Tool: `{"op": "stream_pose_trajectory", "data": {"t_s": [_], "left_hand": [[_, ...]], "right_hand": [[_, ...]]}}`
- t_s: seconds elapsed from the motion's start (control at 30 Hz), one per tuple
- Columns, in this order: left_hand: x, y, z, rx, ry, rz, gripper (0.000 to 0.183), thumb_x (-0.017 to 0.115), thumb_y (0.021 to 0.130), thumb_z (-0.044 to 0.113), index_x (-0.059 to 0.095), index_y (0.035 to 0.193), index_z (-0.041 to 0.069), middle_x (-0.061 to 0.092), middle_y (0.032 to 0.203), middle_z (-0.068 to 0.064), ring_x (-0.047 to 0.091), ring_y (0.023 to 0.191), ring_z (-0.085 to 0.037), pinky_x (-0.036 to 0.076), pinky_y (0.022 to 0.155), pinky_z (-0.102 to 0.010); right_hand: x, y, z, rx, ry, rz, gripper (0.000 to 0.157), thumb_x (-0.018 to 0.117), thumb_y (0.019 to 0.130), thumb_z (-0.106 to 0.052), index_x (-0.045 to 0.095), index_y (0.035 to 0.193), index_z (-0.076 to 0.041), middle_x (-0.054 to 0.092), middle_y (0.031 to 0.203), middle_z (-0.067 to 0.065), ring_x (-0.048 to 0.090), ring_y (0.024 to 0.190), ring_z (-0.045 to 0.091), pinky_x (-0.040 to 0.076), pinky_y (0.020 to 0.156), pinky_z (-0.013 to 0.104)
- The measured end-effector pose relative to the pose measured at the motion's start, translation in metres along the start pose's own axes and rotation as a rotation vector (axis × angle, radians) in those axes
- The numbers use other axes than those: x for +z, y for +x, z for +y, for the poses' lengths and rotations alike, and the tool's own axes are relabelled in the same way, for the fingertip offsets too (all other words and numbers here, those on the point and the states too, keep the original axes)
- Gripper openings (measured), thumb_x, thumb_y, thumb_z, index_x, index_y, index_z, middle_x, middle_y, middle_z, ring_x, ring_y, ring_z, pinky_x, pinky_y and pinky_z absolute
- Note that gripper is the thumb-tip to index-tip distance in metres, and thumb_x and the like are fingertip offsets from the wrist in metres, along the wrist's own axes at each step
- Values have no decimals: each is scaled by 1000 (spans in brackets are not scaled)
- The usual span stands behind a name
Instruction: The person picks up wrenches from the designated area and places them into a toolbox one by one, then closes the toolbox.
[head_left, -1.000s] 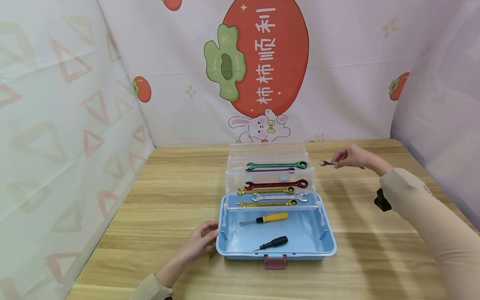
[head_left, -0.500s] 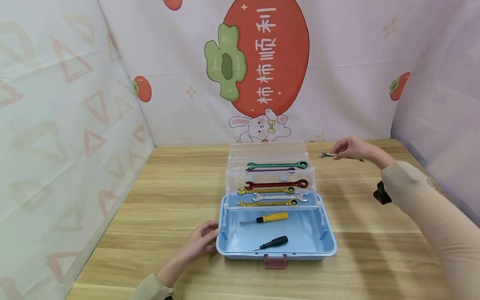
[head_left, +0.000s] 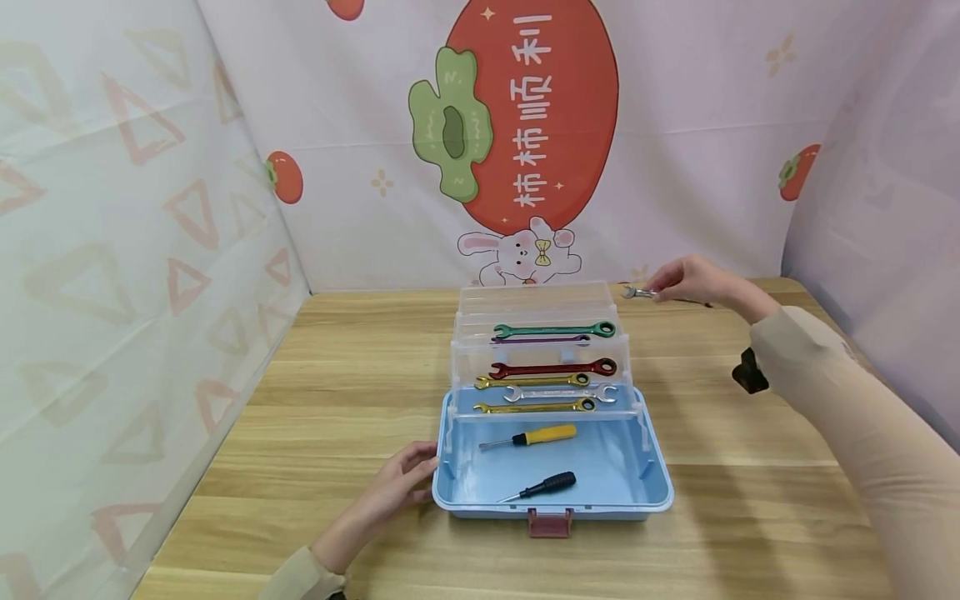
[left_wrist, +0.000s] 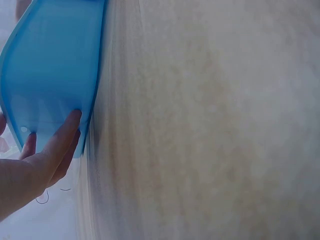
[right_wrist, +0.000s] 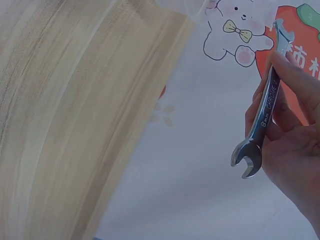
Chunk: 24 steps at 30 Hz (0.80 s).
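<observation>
My right hand [head_left: 693, 279] pinches a silver open-ended wrench [right_wrist: 265, 110] between thumb and fingers, raised above the table at the back right of the toolbox. Both its open jaws show in the right wrist view, with "8mm" marked on the shank. My left hand [head_left: 401, 477] rests against the left side of the light blue toolbox [head_left: 555, 507], its fingers [left_wrist: 67, 127] extended along the wall. Clear trays [head_left: 468, 358] stand unfolded at the toolbox's back. They hold a green wrench [head_left: 555, 331], a purple one, a red wrench [head_left: 551, 368], gold wrenches and a silver wrench [head_left: 558, 394].
In the toolbox bottom lie a yellow-handled screwdriver [head_left: 551, 434] and a black-handled screwdriver [head_left: 555, 482]. A pink latch [head_left: 550, 523] hangs at its front. The wooden table [head_left: 337, 375] ends at a printed cloth backdrop [head_left: 360, 233], with white cloth on both sides.
My right hand, with the wrench, has moved up and away in the head view, lately also a little left toward the clear trays. My left hand and the toolbox have stayed put.
</observation>
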<state>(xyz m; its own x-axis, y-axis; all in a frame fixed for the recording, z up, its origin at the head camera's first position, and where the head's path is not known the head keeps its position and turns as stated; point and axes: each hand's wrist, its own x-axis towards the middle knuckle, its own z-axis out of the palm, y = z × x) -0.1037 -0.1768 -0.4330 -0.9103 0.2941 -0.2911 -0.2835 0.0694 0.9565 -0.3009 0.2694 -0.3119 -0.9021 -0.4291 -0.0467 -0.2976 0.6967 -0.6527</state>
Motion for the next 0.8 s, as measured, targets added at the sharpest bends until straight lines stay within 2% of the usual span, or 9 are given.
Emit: {"op": "stream_pose_trajectory", "data": {"t_s": [0.2,0.53,0.8], "left_hand": [[0,0,0,-2,1,-1,48,48,92,22,33,127,-7,42,127,-20,49,103,-17,47,82,-37],[1,0,0,-1,-10,-1,48,49,91,21,33,127,-8,41,127,-20,49,103,-17,47,83,-37],[-1,1,-1,-2,3,-11,50,49,91,23,33,126,-8,41,127,-21,48,104,-18,47,83,-37]], "right_hand": [[0,4,-9,-22,8,1,20,57,84,-2,61,101,8,62,92,18,52,71,14,47,64,23],[2,15,-21,-29,-23,-3,20,55,84,-1,62,102,6,63,91,13,55,75,15,46,66,20],[8,24,-33,-56,-19,-28,21,55,85,-3,62,103,4,62,94,15,53,77,19,47,71,30]]}}
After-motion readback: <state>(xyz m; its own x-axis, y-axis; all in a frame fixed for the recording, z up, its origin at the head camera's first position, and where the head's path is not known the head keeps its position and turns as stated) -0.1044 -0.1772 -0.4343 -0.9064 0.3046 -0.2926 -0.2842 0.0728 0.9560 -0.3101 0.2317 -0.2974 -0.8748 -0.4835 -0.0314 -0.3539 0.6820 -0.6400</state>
